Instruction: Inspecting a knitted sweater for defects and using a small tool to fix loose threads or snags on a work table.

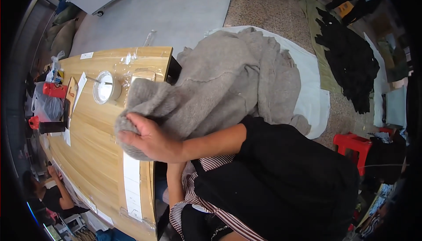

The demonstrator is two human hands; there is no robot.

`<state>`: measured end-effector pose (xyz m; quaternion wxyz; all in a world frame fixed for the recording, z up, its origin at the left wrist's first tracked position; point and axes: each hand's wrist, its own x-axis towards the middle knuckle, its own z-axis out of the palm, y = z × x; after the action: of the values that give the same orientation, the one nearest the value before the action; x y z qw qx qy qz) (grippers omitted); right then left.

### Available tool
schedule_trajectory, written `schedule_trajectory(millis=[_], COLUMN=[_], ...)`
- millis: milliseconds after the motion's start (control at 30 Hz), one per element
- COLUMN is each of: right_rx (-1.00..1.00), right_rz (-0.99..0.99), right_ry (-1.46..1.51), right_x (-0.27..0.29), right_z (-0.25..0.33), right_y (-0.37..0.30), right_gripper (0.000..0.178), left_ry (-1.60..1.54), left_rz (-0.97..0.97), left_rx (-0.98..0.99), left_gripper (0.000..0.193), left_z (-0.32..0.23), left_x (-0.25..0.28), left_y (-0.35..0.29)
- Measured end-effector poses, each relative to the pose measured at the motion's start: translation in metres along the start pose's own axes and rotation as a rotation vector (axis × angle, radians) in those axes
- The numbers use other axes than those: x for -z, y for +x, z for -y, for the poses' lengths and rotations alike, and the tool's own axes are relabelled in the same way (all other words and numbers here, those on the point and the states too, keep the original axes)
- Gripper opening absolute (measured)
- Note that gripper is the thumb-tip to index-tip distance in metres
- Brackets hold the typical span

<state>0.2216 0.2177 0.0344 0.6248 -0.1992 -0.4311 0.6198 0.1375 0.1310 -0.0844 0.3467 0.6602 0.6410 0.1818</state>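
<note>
A grey, fuzzy knit garment (206,91) stretches from a heaped grey pile on the right to the table's edge. My right hand (154,140), at the end of a black sleeve, is closed on a folded end of this garment, above the edge of the wooden table (92,153). My left forearm (176,181) rises from the lower edge and passes behind my right wrist. The left hand itself is hidden behind the right wrist and the knit, so its fingers do not show.
On the table stand a white tub (105,89) with a stick-like tool, a red object (55,90) and a plastic bag (46,104). White sheeting (314,109) lies under the grey pile. Black cloth (349,60) and a red stool (354,146) are rightward. Another person (57,192) sits lower left.
</note>
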Motion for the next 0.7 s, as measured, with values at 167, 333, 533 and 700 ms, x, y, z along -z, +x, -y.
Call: schedule_trajectory(millis=[167,333,533,700], right_rx=[0.041,0.144,-0.401,-1.154], right_rz=[0.290,0.207,0.463,0.984], right_ry=[-0.247,-1.043,-1.325,-0.552], right_x=[0.043,0.175,0.259,0.263], right_z=[0.034,0.027,-0.021,-0.030], right_y=[-0.002,-0.073,-0.135,-0.110], right_gripper=[0.038,0.062,0.076,0.073], left_ry=[-1.029,-1.231,-1.519,-1.689], left_rz=[-0.399,-0.488,-0.519,-0.756], left_rx=[0.076,0.238,0.077,-0.109], left_gripper=[0.053,0.057,0.054,0.050], left_z=[-0.018,-0.063,-0.107,-0.082], left_x=[0.024,0.069,0.101,0.119], left_y=[-0.004,-0.038,-0.093,-0.200])
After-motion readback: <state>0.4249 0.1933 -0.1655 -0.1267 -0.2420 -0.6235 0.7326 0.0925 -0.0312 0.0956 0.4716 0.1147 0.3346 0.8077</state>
